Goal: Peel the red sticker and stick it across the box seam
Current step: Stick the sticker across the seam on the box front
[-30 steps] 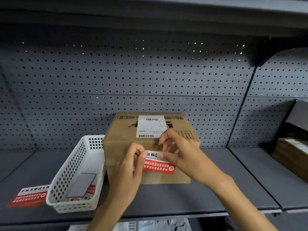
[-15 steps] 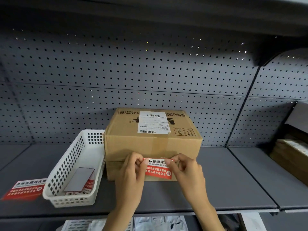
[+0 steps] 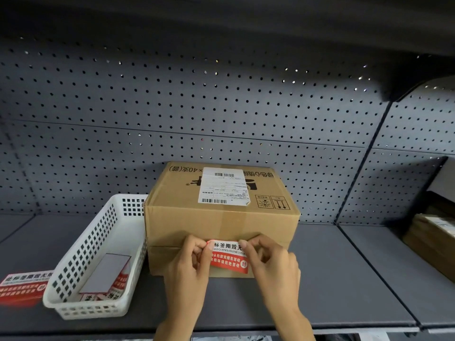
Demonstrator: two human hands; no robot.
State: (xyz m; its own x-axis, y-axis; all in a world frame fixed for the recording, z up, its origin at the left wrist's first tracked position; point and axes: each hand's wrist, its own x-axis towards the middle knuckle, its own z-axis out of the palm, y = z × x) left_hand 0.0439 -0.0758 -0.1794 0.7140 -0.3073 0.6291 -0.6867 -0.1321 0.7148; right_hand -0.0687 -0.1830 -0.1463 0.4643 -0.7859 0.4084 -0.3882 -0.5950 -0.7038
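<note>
A brown cardboard box [image 3: 221, 220] stands on the grey shelf, a white shipping label on its top. A horizontal seam runs across its front face. A red and white sticker [image 3: 229, 257] lies against that front face over the seam. My left hand [image 3: 189, 264] pinches the sticker's top left corner. My right hand [image 3: 268, 262] pinches its top right corner. The fingers cover both ends of the sticker, so I cannot tell how much of it is stuck down.
A white perforated basket [image 3: 98, 252] stands left of the box, holding a grey backing sheet and more red stickers. Another red sticker [image 3: 23, 285] lies on the shelf at far left. More cardboard boxes [image 3: 433, 239] sit at the right edge. Pegboard wall behind.
Both hands brought the sticker down from the box's top front edge to the lower front face at the seam. The view shifted slightly.
</note>
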